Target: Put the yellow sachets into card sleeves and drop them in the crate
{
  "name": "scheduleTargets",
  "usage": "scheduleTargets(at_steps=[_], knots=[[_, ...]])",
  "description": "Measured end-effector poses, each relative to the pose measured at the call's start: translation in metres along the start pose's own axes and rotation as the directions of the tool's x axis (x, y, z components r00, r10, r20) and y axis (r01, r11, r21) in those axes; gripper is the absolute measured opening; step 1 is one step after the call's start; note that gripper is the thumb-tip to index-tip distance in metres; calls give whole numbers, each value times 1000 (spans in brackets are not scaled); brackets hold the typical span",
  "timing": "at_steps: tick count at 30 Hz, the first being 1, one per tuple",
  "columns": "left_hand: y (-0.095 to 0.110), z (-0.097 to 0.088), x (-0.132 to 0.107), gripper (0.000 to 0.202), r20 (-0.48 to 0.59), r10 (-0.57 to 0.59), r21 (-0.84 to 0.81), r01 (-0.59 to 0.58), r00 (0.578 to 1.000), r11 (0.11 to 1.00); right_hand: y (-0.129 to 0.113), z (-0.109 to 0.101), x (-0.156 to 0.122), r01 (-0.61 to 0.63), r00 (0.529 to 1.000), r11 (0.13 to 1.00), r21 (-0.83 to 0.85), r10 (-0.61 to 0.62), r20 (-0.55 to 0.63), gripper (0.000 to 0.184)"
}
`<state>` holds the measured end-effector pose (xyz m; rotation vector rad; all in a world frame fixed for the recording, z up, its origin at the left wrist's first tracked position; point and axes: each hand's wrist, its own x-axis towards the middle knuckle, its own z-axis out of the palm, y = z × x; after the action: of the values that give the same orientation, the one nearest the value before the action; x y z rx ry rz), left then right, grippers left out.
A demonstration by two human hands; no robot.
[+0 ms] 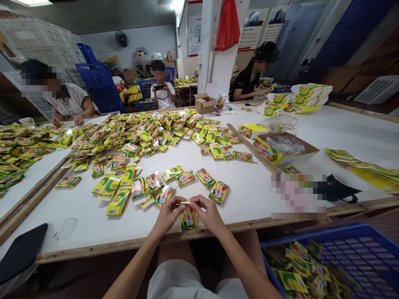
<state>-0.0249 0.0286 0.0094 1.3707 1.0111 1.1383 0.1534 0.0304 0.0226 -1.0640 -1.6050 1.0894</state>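
Near the front edge of the table, my left hand and my right hand both pinch the top end of a small yellow-green carton. The carton stands roughly upright between them, its colourful printed front towards me and its pale top flap between my fingertips. Just beyond my hands lie several loose cartons of the same kind, among them one to the right and one showing a barcode to the left. Some of these have raised end flaps.
A large heap of cartons spreads across the back of the white table. Wooden strips divide the surface. An open box with clear plastic sits right. Below, a blue crate contains cartons. People sit opposite.
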Motion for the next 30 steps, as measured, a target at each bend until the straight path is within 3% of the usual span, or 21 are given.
scheduleTargets(at_steps=[9, 13, 17, 23, 26, 28, 30], knots=[[3, 13, 4, 17, -209, 7, 62, 6, 978, 998, -8, 7, 15, -58, 997, 987, -150, 49, -59, 11], [5, 10, 5, 17, -193, -1, 33, 7, 981, 999, -10, 4, 18, -70, 997, 984, -165, 63, -49, 13], [0, 7, -6, 22, -153, -16, 0, 16, 988, 1000, -5, 4, 10, -68, 998, 996, -61, 68, 3, 12], [1, 16, -17, 27, -154, 12, 91, 2, 988, 996, -7, 9, 5, -102, 995, 994, 47, 101, 21, 12], [11, 6, -13, 27, -191, 104, 238, -56, 976, 970, -30, -27, -10, -74, 996, 994, -86, 70, -56, 15], [15, -10, -6, 23, -204, 192, 459, -79, 960, 885, -45, -76, -29, -111, 992, 956, -270, 92, -84, 19], [13, -28, 2, 23, -195, 247, 681, -50, 949, 730, -53, -131, -51, -182, 983, 866, -465, 166, -76, 20]])
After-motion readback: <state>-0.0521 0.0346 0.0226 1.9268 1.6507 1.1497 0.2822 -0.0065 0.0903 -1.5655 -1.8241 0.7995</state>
